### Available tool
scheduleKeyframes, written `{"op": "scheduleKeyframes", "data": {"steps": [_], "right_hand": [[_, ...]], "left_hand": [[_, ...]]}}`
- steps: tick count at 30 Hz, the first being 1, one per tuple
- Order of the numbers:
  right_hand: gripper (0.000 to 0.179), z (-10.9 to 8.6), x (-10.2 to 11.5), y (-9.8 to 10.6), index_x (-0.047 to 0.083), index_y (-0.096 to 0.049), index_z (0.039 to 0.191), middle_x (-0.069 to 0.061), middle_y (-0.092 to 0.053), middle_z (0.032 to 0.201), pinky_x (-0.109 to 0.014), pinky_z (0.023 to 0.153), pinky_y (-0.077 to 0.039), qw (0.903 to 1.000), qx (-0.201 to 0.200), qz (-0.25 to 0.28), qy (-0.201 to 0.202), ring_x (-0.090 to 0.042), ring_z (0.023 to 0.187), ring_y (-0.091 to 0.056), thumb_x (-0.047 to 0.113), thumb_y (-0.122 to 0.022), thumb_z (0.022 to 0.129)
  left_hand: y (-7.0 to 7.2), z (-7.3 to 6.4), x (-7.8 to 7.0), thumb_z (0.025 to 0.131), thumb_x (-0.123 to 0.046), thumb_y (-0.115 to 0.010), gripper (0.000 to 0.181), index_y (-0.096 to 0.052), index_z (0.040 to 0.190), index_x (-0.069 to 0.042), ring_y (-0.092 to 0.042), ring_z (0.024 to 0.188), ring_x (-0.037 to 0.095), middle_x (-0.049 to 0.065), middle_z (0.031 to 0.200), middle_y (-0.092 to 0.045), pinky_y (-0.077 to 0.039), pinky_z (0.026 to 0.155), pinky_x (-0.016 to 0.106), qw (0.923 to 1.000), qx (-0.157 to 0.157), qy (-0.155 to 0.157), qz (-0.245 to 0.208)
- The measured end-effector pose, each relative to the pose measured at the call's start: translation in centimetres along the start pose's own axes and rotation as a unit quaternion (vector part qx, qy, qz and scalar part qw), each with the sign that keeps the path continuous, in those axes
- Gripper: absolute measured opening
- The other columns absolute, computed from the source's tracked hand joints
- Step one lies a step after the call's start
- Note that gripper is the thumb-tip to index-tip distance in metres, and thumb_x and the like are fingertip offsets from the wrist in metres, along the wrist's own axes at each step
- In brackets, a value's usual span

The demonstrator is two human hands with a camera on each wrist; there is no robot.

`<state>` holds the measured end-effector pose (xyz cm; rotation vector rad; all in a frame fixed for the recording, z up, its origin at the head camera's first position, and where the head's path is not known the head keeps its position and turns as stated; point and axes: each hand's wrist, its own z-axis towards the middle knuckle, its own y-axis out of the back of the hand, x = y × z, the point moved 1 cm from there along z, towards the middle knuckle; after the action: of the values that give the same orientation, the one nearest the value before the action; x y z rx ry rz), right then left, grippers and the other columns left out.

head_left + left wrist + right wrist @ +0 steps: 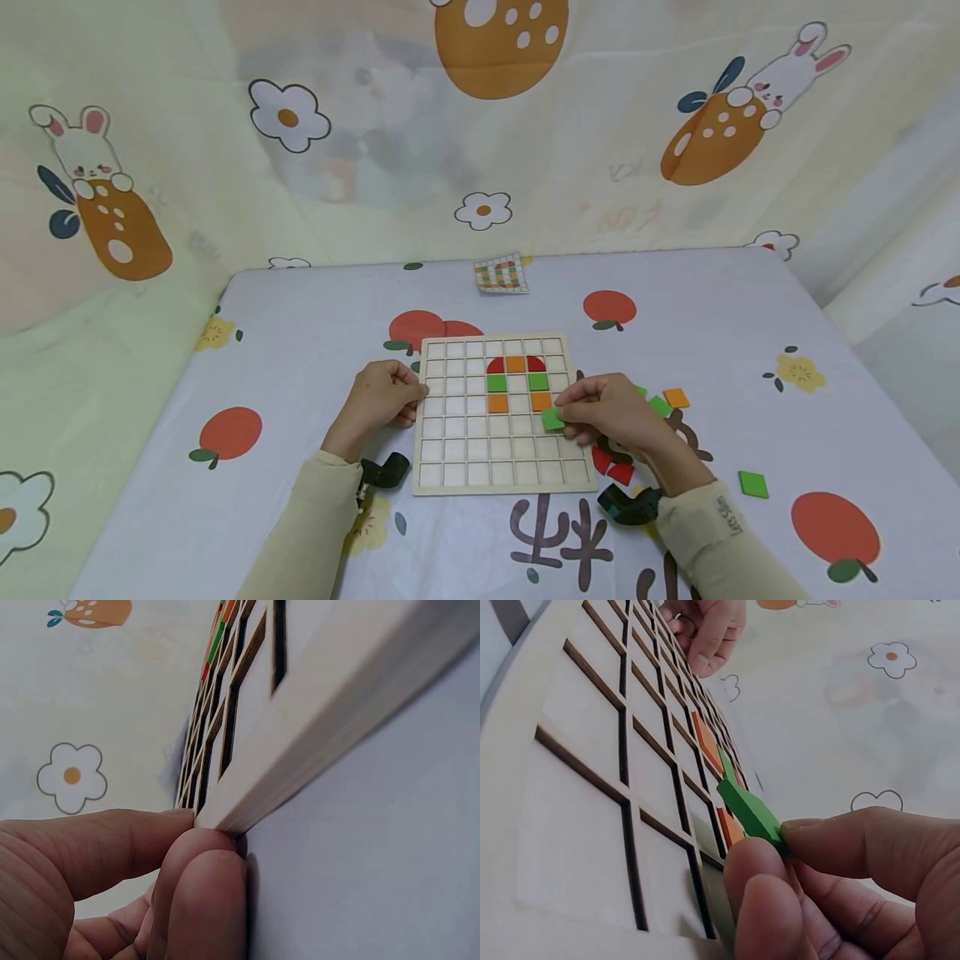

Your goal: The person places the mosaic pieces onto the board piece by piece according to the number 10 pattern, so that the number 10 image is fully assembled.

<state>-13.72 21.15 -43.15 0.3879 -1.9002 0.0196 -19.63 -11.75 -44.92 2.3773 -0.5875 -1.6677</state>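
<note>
A wooden grid board (457, 451) lies on the table, with red, orange and green tiles set in some of its upper cells. My left hand (380, 402) pinches the board's left edge; in the left wrist view the thumb (112, 844) lies on top and fingertips press the side. Over the right part of the board, my right hand (611, 414) pinches a green square tile (552, 418) between thumb and fingers. The right wrist view shows this green tile (748, 811) tilted, just above the grid below the orange tile (541, 402).
Beside the right hand lie loose green tiles (660, 406), an orange tile (676, 398) and red pieces (620, 473). Another green tile (753, 484) sits farther right. A small printed pattern card (501, 274) is behind the board, near the hanging cloth (375, 208).
</note>
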Motion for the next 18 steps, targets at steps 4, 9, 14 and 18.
{"op": "scheduleKeyframes", "data": {"steps": [4,9,14,18], "right_hand": [[0.021,0.18,-0.13,-0.16,-0.01,-0.068,0.109,-0.01,-0.071,0.079,-0.026,0.06,-0.061,1.0,-0.001,0.002,-0.005,-0.017,0.065,-0.068,0.007,-0.071,0.097],[0.02,0.37,-0.27,-0.36,-0.009,-0.068,0.108,-0.009,-0.071,0.078,-0.025,0.059,-0.06,0.9999,-0.004,-0.005,-0.009,-0.017,0.063,-0.067,0.007,-0.072,0.097],[0.02,0.4,-0.3,-0.52,-0.009,-0.069,0.108,-0.009,-0.071,0.077,-0.024,0.057,-0.058,0.9999,-0.002,-0.009,-0.008,-0.016,0.063,-0.065,0.007,-0.072,0.097],[0.02,0.36,-0.24,-0.62,-0.007,-0.069,0.108,-0.008,-0.071,0.077,-0.023,0.055,-0.055,0.9998,-0.004,-0.017,-0.007,-0.016,0.063,-0.065,0.008,-0.073,0.096]], "left_hand": [[-0.04,0.03,0.01,0.092,-0.008,-0.077,0.014,-0.066,0.093,-0.001,-0.061,0.051,0.014,0.009,0.069,-0.065,-0.058,0.052,0.026,1.0,0.002,0.0,0.0],[0.01,0.0,0.03,0.092,-0.009,-0.077,0.014,-0.065,0.094,-0.001,-0.061,0.051,0.014,0.009,0.069,-0.064,-0.058,0.052,0.026,1.0,0.003,0.005,-0.001],[0.06,0.05,0.13,0.091,-0.008,-0.077,0.014,-0.065,0.094,-0.001,-0.06,0.051,0.014,0.009,0.07,-0.064,-0.058,0.052,0.026,0.9999,0.006,0.006,-0.007],[0.06,0.07,0.21,0.091,-0.007,-0.077,0.014,-0.065,0.094,-0.001,-0.06,0.051,0.014,0.009,0.069,-0.064,-0.058,0.052,0.026,0.9999,0.007,0.004,-0.008]]}}
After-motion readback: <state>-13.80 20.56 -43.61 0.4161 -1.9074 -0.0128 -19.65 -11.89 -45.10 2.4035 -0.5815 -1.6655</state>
